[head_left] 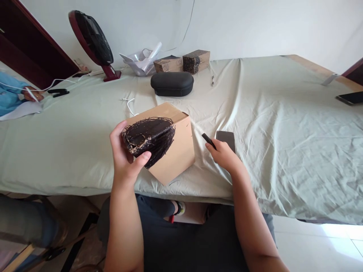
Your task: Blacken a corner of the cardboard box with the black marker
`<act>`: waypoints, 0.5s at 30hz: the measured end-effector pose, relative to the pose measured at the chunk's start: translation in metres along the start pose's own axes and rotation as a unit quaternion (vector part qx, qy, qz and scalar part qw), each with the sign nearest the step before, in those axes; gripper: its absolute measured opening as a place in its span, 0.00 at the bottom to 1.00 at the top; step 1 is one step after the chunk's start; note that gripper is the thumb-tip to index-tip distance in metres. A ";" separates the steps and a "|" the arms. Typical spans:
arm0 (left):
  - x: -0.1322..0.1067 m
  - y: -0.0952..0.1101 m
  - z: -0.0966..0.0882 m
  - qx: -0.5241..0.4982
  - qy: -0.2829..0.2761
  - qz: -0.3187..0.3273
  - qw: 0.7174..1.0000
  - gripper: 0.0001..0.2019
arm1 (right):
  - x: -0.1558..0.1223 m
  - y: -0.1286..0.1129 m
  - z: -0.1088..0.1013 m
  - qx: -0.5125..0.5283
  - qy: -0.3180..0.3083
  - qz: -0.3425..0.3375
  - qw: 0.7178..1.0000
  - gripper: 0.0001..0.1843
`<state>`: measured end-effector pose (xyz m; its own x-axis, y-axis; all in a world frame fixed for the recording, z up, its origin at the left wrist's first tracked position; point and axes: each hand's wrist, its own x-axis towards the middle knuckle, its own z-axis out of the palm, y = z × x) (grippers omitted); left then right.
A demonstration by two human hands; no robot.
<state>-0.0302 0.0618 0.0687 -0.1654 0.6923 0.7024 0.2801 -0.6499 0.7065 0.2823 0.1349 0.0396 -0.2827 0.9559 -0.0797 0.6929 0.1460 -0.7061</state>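
A brown cardboard box (181, 151) is tilted on the cloth in front of me. One corner carries a dense black scribbled patch (159, 141), and the cardboard at its tip looks worn and torn. My left hand (126, 155) grips that corner, thumb on the near side and fingers behind. To the right of the box, my right hand (224, 153) is closed around a slim black marker (209, 141), its end pointing up and left toward the box without touching it. Partly hidden by this hand, a dark flat phone-like slab (227, 138) lies on the cloth.
A black zip case (172, 84) sits beyond the box. Behind it stand two marked cartons (196, 61), a clear plastic basket (140, 62) and a fan (93, 41). A pen (212, 81) and a phone (350, 98) lie rightward. At left, another person's hand (32, 94) holds something white over paper.
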 end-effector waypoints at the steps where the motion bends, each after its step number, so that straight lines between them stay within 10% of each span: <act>1: -0.001 0.000 0.000 0.004 0.001 -0.001 1.000 0.50 | 0.000 -0.002 0.001 -0.026 -0.026 0.036 0.999 0.19; 9: -0.003 0.000 0.004 0.043 0.002 0.001 0.999 0.54 | -0.020 -0.016 -0.010 -0.184 -0.079 0.110 0.974 0.23; 15: -0.005 0.011 0.012 0.077 0.058 0.002 0.995 0.50 | -0.040 -0.008 -0.043 0.034 -0.014 0.053 0.998 0.22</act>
<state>-0.0145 0.0549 0.0716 -0.2705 0.6434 0.7162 0.4212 -0.5899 0.6890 0.3163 0.1067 0.0784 -0.2291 0.9573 -0.1763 0.6739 0.0253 -0.7384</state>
